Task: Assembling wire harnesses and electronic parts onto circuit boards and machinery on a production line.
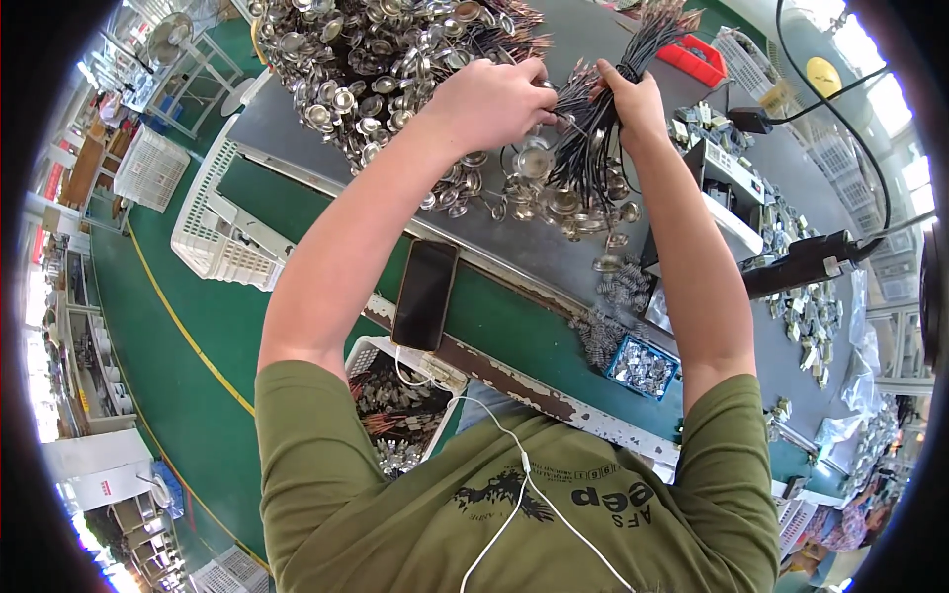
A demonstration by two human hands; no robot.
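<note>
My right hand is closed around a bundle of thin black wires whose copper-tipped ends fan upward and whose lower ends hang to round metal discs. My left hand pinches at the same bundle from the left, fingers closed on a wire near a metal disc. Under both hands lies a big heap of shiny round metal parts with wires on the grey workbench.
A black phone lies at the bench's near edge. A small blue tray of metal bits and springs sit right. White plastic crates stand left on green floor; one under the bench holds parts. A red bin sits far back.
</note>
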